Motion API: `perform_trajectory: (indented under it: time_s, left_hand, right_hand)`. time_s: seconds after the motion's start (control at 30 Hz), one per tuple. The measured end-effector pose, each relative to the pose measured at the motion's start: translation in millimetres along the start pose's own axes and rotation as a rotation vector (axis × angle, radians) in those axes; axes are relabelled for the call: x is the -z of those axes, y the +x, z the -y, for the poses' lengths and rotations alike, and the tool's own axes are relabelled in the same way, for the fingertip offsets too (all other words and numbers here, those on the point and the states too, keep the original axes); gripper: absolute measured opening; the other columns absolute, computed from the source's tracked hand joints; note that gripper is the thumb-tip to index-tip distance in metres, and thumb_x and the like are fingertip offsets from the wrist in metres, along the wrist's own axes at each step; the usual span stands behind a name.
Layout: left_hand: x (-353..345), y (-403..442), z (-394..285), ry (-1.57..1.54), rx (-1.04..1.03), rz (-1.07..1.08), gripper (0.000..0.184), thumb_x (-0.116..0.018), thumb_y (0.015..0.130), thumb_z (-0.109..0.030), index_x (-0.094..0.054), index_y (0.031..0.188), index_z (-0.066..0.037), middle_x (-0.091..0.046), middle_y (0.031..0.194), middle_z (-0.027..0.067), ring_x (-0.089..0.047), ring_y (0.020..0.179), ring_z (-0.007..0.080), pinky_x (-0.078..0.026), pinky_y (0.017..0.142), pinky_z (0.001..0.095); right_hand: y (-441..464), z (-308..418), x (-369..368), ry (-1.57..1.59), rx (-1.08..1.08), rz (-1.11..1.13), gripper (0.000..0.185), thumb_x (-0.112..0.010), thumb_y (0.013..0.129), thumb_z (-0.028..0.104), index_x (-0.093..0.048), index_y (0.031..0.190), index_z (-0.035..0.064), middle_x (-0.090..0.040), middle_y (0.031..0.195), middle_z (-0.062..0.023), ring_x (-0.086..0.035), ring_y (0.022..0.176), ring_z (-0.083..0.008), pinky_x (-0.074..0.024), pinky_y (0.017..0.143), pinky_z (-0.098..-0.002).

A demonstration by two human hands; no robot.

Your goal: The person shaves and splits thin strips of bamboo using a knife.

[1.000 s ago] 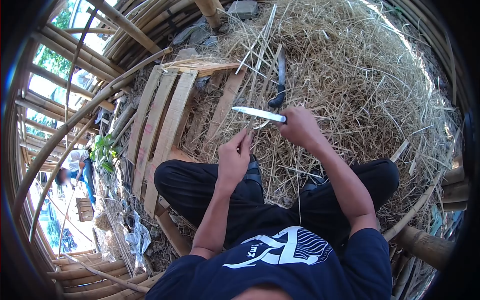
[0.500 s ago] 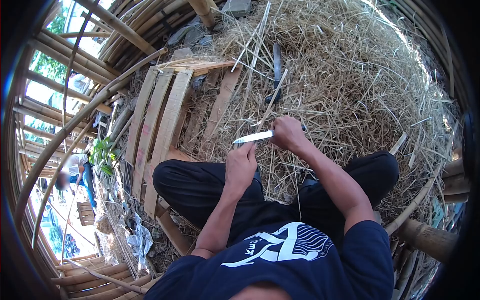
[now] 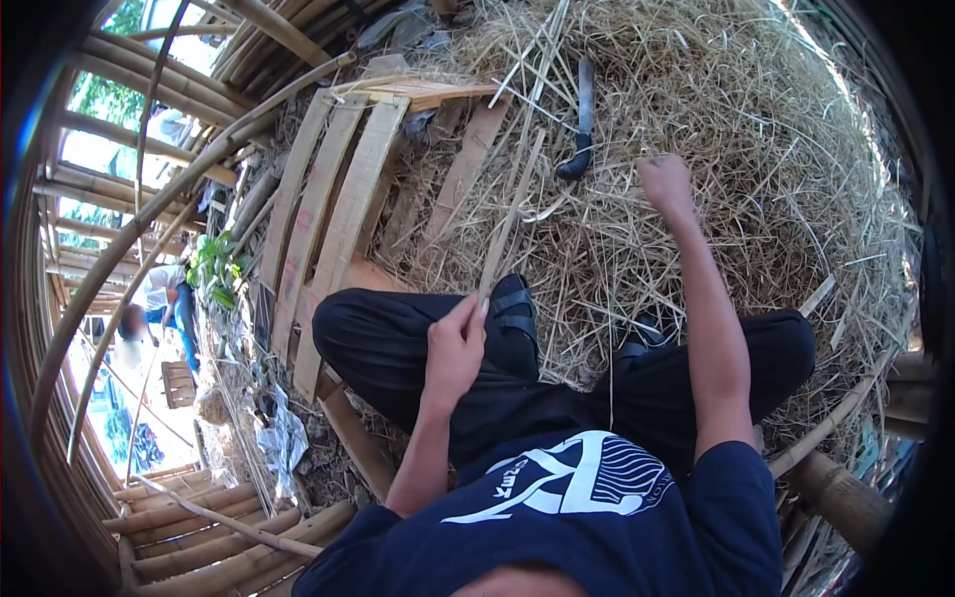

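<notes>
My left hand [image 3: 456, 353] pinches the near end of a long, thin bamboo strip [image 3: 513, 217], which slants forward over the straw. Well forward and to the right, my right hand [image 3: 665, 184] is a closed fist, apart from the strip. Half a second ago that fist gripped a knife; its blade does not show clearly now, hidden or edge-on. A long-bladed machete with a black handle [image 3: 575, 162] lies on the straw between the strip and my right hand.
Dry straw [image 3: 756, 129] covers the ground ahead, with pale bamboo slivers scattered on it. A slatted wooden pallet [image 3: 333, 224] lies to the left. Bamboo rails [image 3: 189, 209] stand beyond it, and another person [image 3: 164, 294] bends over outside. My crossed legs [image 3: 388, 343] frame the near area.
My right hand has swung forward and right, away from my left hand, and the knife blade has dropped from sight. My left hand has moved slightly left and down; the strip now shows plainly.
</notes>
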State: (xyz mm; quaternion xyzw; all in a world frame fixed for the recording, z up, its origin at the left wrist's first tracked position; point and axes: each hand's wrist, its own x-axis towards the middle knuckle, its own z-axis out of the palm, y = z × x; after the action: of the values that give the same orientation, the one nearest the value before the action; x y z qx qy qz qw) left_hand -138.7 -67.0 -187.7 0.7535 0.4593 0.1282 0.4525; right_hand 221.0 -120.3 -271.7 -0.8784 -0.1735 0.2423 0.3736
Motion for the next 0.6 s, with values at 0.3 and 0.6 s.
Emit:
perform_trajectory:
  time_s: [0.3,0.6]
  left_hand:
    - [-10.5,43.8,-0.8,-0.261,-0.049,0.08,0.036,-0.054,0.098,-0.011,-0.053,0.131,0.003,-0.041,0.063,-0.0064,-0.035,0.055,0.0017,-0.03,0.049,0.0195]
    - [-34.4,59.3,-1.7,-0.272,-0.072,0.191,0.017,-0.054,0.098,-0.013,-0.062,0.1,0.002,-0.039,0.063,-0.0077,-0.033,0.055,0.0015,-0.027,0.049,0.0207]
  right_hand:
    - [-123.9,48.1,-72.6,-0.294,0.573,0.366,0.021,-0.06,0.072,0.017,-0.068,0.073,-0.002,-0.065,0.07,-0.0246,-0.066,0.068,-0.0403,-0.0552,0.069,-0.0469]
    - [-112.0,29.0,-85.8,-0.296,0.562,0.281,0.02,-0.061,0.067,0.015,-0.065,0.065,-0.0042,-0.064,0.067,-0.0253,-0.066,0.065,-0.0403,-0.0551,0.064,-0.0463]
